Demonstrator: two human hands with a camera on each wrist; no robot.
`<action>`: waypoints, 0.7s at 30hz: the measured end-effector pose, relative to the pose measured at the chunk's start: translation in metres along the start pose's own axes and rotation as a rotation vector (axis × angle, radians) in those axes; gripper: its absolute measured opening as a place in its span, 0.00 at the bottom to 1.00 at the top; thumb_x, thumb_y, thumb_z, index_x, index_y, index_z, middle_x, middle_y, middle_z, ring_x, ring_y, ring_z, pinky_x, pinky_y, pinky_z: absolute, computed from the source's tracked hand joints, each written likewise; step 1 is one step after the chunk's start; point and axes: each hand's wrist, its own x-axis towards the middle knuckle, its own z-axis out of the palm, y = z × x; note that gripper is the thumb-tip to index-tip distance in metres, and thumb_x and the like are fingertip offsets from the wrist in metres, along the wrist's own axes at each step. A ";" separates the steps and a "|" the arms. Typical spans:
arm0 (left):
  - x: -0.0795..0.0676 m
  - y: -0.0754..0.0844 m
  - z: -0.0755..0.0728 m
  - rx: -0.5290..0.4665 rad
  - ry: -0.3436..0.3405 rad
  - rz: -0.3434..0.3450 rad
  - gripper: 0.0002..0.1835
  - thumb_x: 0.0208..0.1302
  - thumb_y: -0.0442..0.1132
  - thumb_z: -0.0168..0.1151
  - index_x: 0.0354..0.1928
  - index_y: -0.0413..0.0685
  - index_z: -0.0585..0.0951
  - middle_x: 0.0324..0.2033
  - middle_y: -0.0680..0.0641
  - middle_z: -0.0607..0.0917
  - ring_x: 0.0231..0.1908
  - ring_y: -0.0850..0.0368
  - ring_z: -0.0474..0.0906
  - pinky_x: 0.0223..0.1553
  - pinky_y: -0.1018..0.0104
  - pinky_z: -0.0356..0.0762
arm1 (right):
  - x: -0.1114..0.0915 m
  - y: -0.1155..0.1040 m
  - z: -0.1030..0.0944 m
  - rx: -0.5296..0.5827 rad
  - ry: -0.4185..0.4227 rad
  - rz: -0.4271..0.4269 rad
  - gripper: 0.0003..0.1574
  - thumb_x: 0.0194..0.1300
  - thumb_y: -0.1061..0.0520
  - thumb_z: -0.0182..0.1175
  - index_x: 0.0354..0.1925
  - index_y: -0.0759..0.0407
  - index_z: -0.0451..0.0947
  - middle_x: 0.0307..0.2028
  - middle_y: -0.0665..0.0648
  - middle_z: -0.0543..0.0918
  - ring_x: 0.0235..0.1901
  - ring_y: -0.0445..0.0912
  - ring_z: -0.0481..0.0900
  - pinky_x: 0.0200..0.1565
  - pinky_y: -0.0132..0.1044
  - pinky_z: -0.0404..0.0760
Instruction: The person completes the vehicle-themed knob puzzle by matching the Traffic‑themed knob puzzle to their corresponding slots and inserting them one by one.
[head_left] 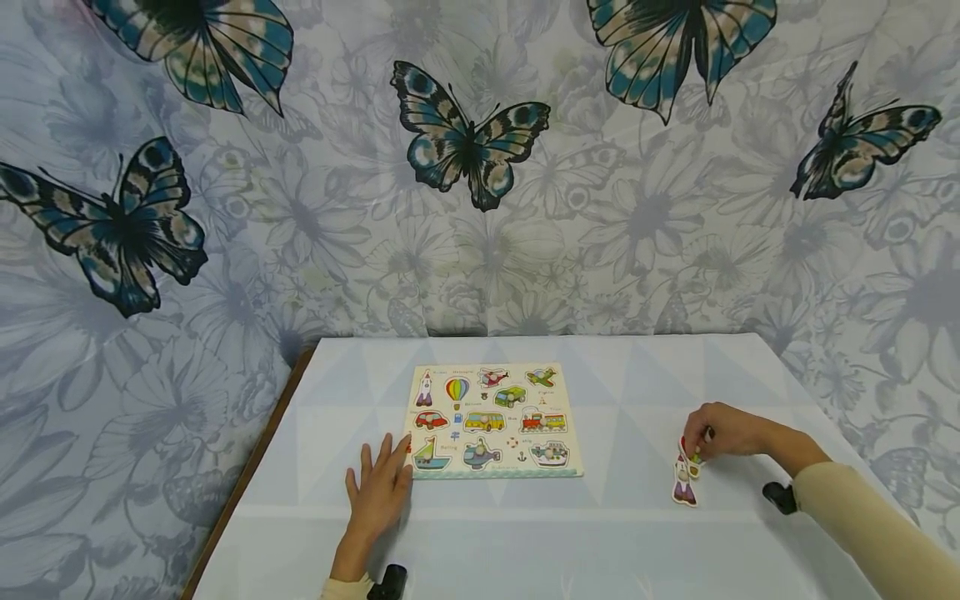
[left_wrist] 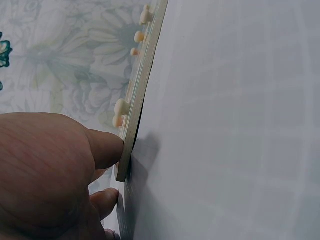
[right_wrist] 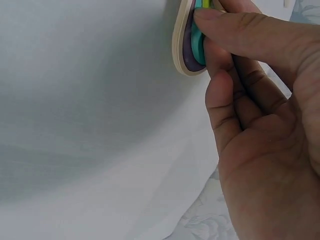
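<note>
A wooden peg puzzle board (head_left: 495, 476) with colourful vehicle pictures lies on the table. My left hand (head_left: 378, 487) has its fingers spread at the board's lower left edge. In the left wrist view the thumb (left_wrist: 107, 149) touches the board's edge (left_wrist: 142, 85), and small round knobs stick out of its face. Off to the right, my right hand (head_left: 723, 431) pinches a hot-air balloon puzzle piece (head_left: 694, 470), largely hidden by the fingers. Up close, the balloon piece (right_wrist: 189, 52) shows purple and teal stripes and a pale wooden rim. A rocket puzzle piece (head_left: 684, 487) lies beneath, partly overlapped by it.
The white patterned table (head_left: 525, 542) has a brown left side edge (head_left: 247, 454). Behind it hangs a floral backdrop (head_left: 480, 267) with large butterflies. Black wrist devices show beside the left sleeve (head_left: 347, 588) and the right sleeve (head_left: 847, 500).
</note>
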 end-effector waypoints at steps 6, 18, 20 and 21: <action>-0.001 0.002 -0.001 -0.003 0.004 -0.005 0.26 0.75 0.40 0.52 0.73 0.49 0.68 0.75 0.32 0.57 0.75 0.23 0.36 0.65 0.22 0.28 | 0.014 -0.010 -0.007 0.000 -0.007 -0.030 0.11 0.57 0.70 0.68 0.32 0.54 0.87 0.34 0.54 0.86 0.31 0.41 0.80 0.31 0.32 0.78; -0.003 -0.001 0.002 -0.019 0.013 -0.007 0.27 0.74 0.40 0.51 0.73 0.50 0.68 0.76 0.32 0.57 0.75 0.23 0.35 0.65 0.23 0.26 | 0.060 -0.040 -0.006 -0.026 -0.044 -0.041 0.10 0.59 0.69 0.67 0.32 0.54 0.87 0.35 0.54 0.86 0.33 0.42 0.80 0.33 0.33 0.80; -0.003 -0.001 0.002 -0.019 0.008 -0.012 0.27 0.75 0.40 0.51 0.73 0.50 0.68 0.76 0.33 0.57 0.75 0.24 0.34 0.65 0.24 0.26 | 0.069 -0.045 -0.004 -0.021 -0.049 -0.030 0.10 0.59 0.69 0.67 0.32 0.55 0.87 0.35 0.54 0.86 0.33 0.43 0.80 0.34 0.33 0.80; -0.004 -0.001 0.002 -0.021 0.008 -0.012 0.27 0.74 0.40 0.51 0.73 0.50 0.68 0.76 0.33 0.57 0.75 0.24 0.34 0.65 0.24 0.26 | 0.073 -0.047 -0.003 -0.019 -0.051 -0.024 0.10 0.59 0.69 0.67 0.32 0.55 0.87 0.35 0.54 0.86 0.33 0.43 0.80 0.35 0.33 0.80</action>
